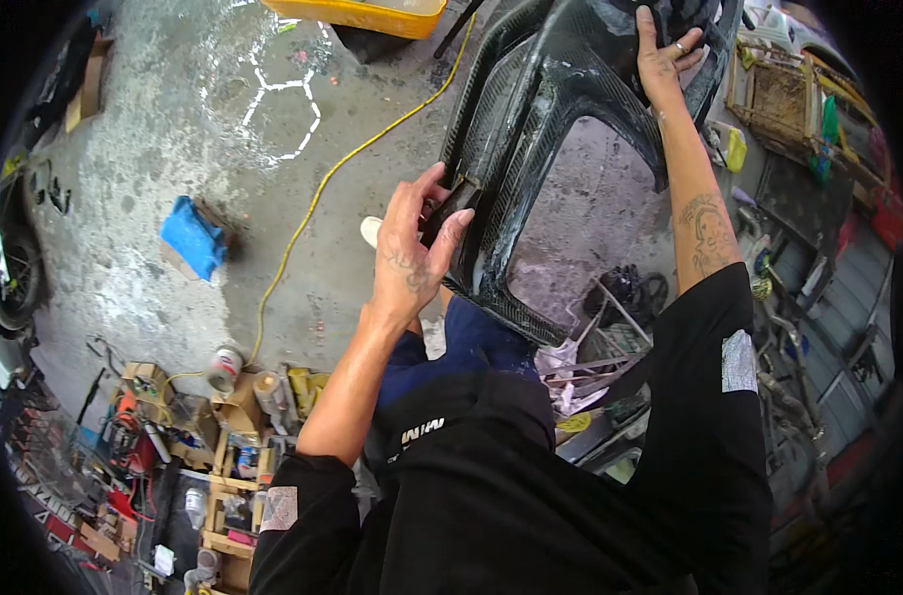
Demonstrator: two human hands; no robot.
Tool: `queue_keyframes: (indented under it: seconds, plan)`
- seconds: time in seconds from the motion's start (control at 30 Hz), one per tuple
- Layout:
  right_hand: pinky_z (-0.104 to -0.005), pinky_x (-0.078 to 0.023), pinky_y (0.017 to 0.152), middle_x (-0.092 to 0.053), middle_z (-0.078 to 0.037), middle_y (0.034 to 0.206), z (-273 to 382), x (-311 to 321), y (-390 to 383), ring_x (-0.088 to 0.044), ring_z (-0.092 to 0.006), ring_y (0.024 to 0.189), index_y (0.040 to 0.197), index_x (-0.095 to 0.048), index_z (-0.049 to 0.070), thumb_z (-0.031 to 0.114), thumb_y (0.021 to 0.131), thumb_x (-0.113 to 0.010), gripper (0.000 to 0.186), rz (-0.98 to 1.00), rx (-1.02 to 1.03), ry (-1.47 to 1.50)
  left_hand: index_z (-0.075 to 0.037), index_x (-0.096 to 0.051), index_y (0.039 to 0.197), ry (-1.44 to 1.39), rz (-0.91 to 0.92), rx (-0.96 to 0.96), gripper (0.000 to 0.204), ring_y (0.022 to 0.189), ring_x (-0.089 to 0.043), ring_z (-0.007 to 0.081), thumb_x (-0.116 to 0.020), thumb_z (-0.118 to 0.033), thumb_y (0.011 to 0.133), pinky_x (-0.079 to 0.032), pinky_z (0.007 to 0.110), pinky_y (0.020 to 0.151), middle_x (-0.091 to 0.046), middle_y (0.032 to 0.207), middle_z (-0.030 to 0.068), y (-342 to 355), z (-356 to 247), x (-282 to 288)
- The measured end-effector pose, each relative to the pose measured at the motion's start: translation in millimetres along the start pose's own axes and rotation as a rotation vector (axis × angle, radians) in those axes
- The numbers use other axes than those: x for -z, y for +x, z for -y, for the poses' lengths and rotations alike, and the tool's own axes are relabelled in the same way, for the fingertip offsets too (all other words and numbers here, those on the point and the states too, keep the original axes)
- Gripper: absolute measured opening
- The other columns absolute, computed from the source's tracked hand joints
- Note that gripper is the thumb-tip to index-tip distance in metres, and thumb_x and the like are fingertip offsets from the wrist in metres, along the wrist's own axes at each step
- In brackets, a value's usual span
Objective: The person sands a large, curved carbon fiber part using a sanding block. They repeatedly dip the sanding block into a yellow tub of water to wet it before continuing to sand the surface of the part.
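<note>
A large black carbon-fibre panel [516,149], glossy and with a wide cut-out, stands in front of my legs and reaches up past the top edge. My left hand [412,233] pinches a small dark, flat-looking piece [453,210] between thumb and fingers, against the panel's left edge. What exactly this piece is cannot be made out. Higher up on the right, my right hand [664,64] lies on the panel with its fingers spread, a ring on one of them.
A yellow cable [317,198] runs across the concrete floor. Left of it lies a blue cloth [193,238]; a yellow tub [372,15] stands at the top. Tools and boxes crowd a wooden rack [223,486] at lower left. Metal scrap [610,327] and a wooden crate [779,94] are on the right.
</note>
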State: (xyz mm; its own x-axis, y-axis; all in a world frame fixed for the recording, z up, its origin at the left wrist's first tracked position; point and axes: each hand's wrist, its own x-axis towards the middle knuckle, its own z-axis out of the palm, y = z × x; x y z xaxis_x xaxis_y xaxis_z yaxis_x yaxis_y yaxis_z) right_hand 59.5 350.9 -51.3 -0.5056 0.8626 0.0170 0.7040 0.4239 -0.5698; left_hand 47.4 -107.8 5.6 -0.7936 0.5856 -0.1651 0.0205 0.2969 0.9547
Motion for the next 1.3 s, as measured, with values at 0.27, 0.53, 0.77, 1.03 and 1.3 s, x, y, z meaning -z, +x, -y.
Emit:
queue_keyframes:
  seconds: [0.27, 0.53, 0.77, 1.03, 1.3]
  plan:
    - [-0.0615, -0.003, 0.126, 0.020, -0.035, 0.169, 15.8, -19.9, -9.3, 0.016, -0.0526, 0.157, 0.169, 0.010, 0.015, 0.091, 0.088, -0.043, 0.123, -0.061, 0.011, -0.032, -0.001, -0.071, 0.126, -0.099, -0.137, 0.040, 0.038, 0.093, -0.060, 0.0202, -0.080, -0.013, 0.091, -0.051, 0.031, 0.082, -0.065, 0.110, 0.0111, -16.9, 36.5, 23.5]
    - [-0.0583, -0.003, 0.128, 0.015, -0.033, 0.170, 18.5, -15.5, -13.2, 0.012, -0.0496, 0.159, 0.169, 0.008, 0.013, 0.090, 0.089, -0.044, 0.123, -0.072, 0.006, -0.131, -0.001, -0.072, 0.122, -0.100, -0.168, 0.028, 0.034, 0.093, -0.059, 0.0219, -0.079, -0.012, 0.091, -0.048, 0.032, 0.081, -0.064, 0.109, 0.0115, -23.1, 41.8, 29.5]
    - [-0.0555, -0.004, 0.129, 0.011, -0.031, 0.172, 17.8, -14.7, -14.3, 0.008, -0.0469, 0.160, 0.169, 0.005, 0.011, 0.089, 0.090, -0.045, 0.122, -0.088, 0.000, -0.155, -0.001, -0.072, 0.119, -0.055, -0.156, -0.040, 0.032, 0.093, -0.061, 0.0224, -0.080, -0.014, 0.090, -0.049, 0.033, 0.081, -0.064, 0.107, 0.0115, -18.9, 31.3, 19.7]
    - [-0.0523, -0.004, 0.130, 0.006, -0.029, 0.174, 20.6, -14.7, -10.7, 0.004, -0.0439, 0.162, 0.170, 0.002, 0.010, 0.087, 0.090, -0.047, 0.121, -0.120, -0.007, -0.182, -0.010, -0.020, 0.169, -0.188, 0.266, 0.014, 0.102, 0.084, -0.067, 0.0250, -0.082, -0.003, 0.087, -0.055, 0.036, 0.082, -0.067, 0.100, 0.0115, -16.0, -9.0, -14.9]
    - [-0.0514, -0.004, 0.131, 0.005, -0.028, 0.174, 30.2, -19.8, -18.5, 0.006, -0.0419, 0.162, 0.170, 0.001, 0.010, 0.086, 0.091, -0.048, 0.120, -0.134, -0.032, -0.196, 0.002, 0.012, 0.164, -0.135, 0.530, 0.004, 0.123, 0.082, -0.069, 0.0404, -0.083, -0.011, 0.087, -0.054, 0.044, 0.080, -0.070, 0.090, 0.0222, 29.4, -33.9, -79.3]
